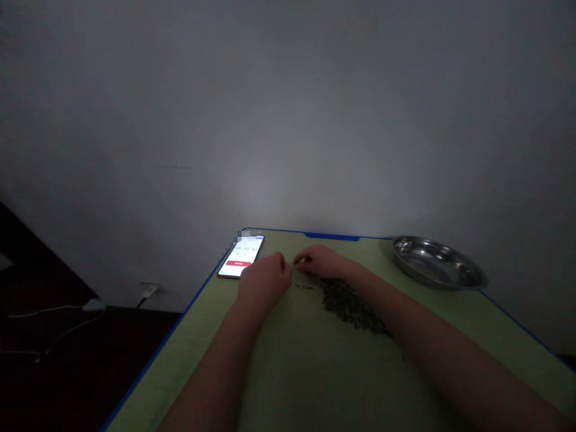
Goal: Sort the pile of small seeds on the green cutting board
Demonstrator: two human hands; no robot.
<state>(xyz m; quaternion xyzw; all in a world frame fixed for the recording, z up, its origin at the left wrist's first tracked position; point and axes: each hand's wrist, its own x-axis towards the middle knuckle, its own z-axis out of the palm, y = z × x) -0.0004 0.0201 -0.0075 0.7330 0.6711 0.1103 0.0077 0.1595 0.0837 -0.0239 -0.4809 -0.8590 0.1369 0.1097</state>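
Note:
My left hand (266, 277) is closed, with thumb and fingers drawn together, beside the lit phone on the table. Just right of it, my right hand (320, 261) has its fingers curled into a pinch facing the left hand. A small gap separates the two hands. Whatever the fingertips hold is too small and dim to make out. A pile of small dark grains or seeds (351, 306) lies under and beside my right forearm, partly hidden by it. Several loose dark bits (305, 287) lie in a short row just below the hands.
The phone (240, 257) shows a running timer at the table's far left. A shallow oval steel basin (436, 264) stands at the far right edge. The green tabletop (315, 372) has a blue rim and meets a wall (288, 120). Cables (58, 309) lie at lower left.

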